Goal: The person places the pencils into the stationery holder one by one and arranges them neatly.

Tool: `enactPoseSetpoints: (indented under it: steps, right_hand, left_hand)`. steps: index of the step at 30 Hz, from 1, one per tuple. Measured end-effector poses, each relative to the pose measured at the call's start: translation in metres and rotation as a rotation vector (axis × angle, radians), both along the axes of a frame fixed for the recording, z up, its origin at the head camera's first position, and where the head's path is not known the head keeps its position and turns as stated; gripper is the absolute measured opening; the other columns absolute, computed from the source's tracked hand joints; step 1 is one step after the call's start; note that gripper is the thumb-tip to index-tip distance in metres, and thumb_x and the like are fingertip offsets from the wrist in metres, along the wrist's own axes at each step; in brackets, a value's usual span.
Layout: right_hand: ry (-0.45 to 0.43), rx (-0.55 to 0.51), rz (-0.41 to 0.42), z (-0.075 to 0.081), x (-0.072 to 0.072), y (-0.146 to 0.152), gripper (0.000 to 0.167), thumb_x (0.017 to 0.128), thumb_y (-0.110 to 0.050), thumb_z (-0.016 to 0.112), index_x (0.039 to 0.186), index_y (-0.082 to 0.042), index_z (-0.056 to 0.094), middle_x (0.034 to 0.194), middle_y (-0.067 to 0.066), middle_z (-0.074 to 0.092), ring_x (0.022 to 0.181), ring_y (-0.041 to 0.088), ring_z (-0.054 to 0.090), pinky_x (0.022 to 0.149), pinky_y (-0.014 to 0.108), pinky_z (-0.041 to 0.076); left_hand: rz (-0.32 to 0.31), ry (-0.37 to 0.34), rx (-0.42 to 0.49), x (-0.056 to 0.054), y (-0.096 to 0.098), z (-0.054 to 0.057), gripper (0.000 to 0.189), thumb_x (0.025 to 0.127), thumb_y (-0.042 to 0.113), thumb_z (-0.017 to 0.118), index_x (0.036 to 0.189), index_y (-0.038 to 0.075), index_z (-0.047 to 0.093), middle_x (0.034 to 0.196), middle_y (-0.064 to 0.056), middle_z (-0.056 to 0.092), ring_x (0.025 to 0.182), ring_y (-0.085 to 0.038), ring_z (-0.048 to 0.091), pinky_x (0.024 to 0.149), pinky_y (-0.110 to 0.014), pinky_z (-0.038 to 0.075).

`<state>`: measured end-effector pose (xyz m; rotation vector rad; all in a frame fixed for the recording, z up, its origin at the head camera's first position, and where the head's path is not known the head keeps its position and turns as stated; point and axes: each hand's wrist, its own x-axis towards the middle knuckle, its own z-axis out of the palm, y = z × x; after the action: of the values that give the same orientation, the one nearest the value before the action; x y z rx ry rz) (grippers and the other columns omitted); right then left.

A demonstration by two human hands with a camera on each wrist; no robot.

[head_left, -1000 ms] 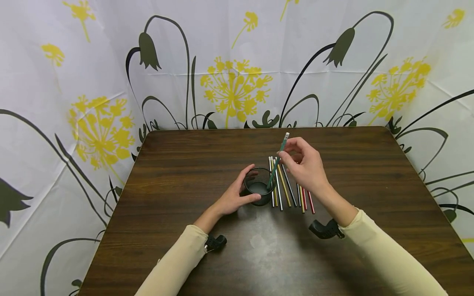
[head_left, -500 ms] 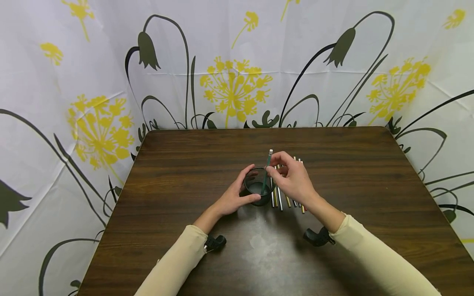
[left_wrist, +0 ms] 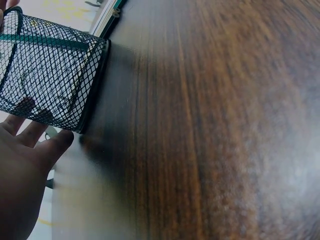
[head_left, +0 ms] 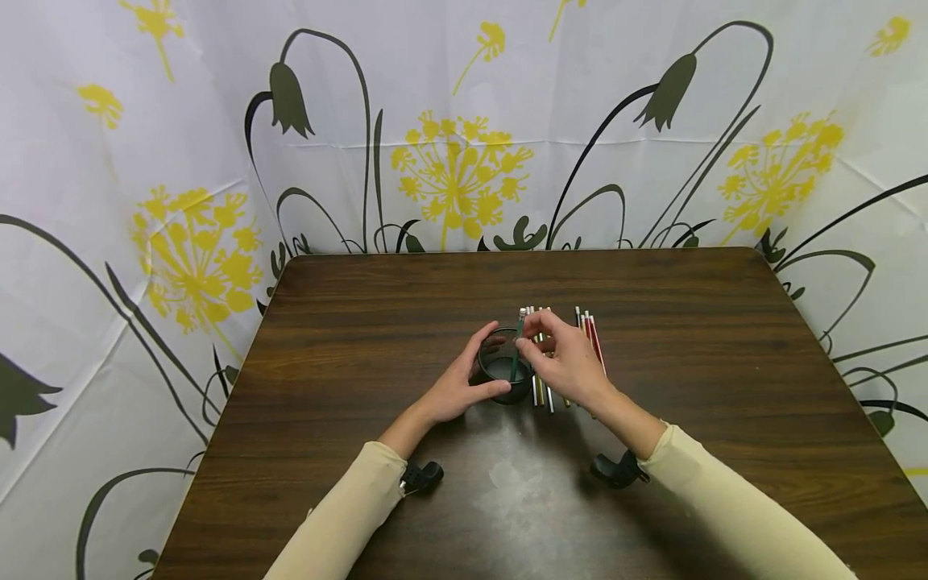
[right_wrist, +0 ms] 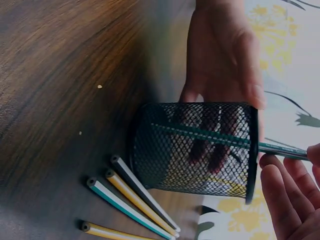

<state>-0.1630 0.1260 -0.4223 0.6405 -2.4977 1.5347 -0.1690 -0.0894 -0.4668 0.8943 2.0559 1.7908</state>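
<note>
A black mesh pencil cup (head_left: 518, 393) stands upright on the table, held by my left hand (head_left: 451, 392) from its left side. In the right wrist view, the left fingers lie behind the mesh and the thumb is near the rim. My right hand (head_left: 569, 360) pinches a dark green pencil (right_wrist: 282, 150) near its white eraser end. The pencil's lower part is inside the cup, showing through the mesh wall (right_wrist: 200, 150). Several pencils (right_wrist: 132, 207) in white, gold, teal, black and red lie on the table right of the cup, partly hidden under the right hand.
The brown wood-grain table (head_left: 362, 306) reaches back to a white curtain (head_left: 464, 72) with yellow and grey-green flowers. Two tiny pale specks lie on the tabletop in the right wrist view. Each wrist wears a black camera mount (head_left: 422, 477).
My right hand has moved left and toward me, lowering the green pencil further into the cup and bringing it nearer upright. The left hand and cup have stayed in place.
</note>
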Motion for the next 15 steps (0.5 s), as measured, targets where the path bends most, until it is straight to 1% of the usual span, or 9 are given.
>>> enactPoseSetpoints:
  steps: [4, 9, 15]
  right_hand:
    - [0.001, 0.032, -0.012, -0.0037, -0.0006, -0.0002, 0.017, 0.09, -0.007, 0.07, 0.103, -0.01, 0.06, 0.094, 0.003, 0.066, 0.074, 0.015, 0.071, 0.064, 0.032, 0.055]
    - [0.009, 0.05, -0.018, -0.0073, -0.0016, -0.0005, 0.017, 0.09, -0.007, 0.07, 0.104, -0.009, 0.06, 0.095, 0.004, 0.066, 0.075, 0.017, 0.071, 0.068, 0.036, 0.056]
    - [0.033, 0.079, -0.024, -0.0092, -0.0034, -0.0019, 0.018, 0.09, -0.009, 0.071, 0.105, -0.01, 0.061, 0.095, 0.004, 0.066, 0.075, 0.017, 0.071, 0.069, 0.036, 0.057]
  left_hand:
    - [-0.002, 0.002, 0.001, 0.0001, 0.0003, -0.0001, 0.085, 0.092, 0.0, 0.065, 0.156, 0.008, 0.01, 0.15, -0.033, 0.027, 0.138, -0.049, 0.028, 0.106, -0.065, 0.027]
    - [0.0, 0.001, 0.004, -0.0003, 0.0009, -0.0007, 0.085, 0.092, 0.0, 0.065, 0.156, 0.008, 0.011, 0.15, -0.032, 0.027, 0.138, -0.049, 0.027, 0.106, -0.065, 0.027]
    - [0.009, -0.003, -0.007, 0.0, 0.0007, -0.0001, 0.083, 0.091, 0.0, 0.066, 0.156, 0.008, 0.014, 0.15, -0.029, 0.03, 0.137, -0.049, 0.029, 0.107, -0.064, 0.027]
